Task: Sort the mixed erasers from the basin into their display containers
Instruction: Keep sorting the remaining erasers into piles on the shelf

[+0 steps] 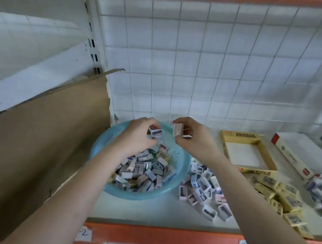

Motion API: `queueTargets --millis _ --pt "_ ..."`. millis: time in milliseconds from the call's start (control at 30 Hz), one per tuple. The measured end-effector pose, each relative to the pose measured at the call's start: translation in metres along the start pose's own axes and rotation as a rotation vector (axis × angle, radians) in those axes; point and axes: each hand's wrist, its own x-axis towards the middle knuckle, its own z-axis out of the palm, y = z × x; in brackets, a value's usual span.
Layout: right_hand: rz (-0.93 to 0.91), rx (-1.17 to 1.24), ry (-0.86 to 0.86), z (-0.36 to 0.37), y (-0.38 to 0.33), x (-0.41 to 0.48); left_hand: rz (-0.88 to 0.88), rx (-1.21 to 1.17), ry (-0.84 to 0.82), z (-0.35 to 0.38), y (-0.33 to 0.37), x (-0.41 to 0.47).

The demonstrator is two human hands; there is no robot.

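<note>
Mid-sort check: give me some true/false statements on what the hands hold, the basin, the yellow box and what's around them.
1. Each hand pinches an eraser above the basin. True: the left hand holds a blue-and-white eraser and the right hand holds a pale eraser, both over the basin.
2. The basin is empty. False: many mixed erasers lie in it.
3. The yellow display box is packed full. False: no erasers show inside it.
4. A pile of yellow erasers lies to the right of the basin. True.
5. The cardboard sheet stands to the right of the basin. False: it is on the left.
</note>
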Motion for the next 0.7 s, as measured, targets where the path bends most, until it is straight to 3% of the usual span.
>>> queueTargets --millis 367,700 --pt "0.16 -0.146 0.108 -0.134 0.05 -0.082 0.134 -0.059 -0.024 0.064 0.113 0.011" --pt "0.126 -0.124 -0.023 -0.149 0.063 -0.105 0.11 0.206 -0.056 0.09 0.111 -0.014"
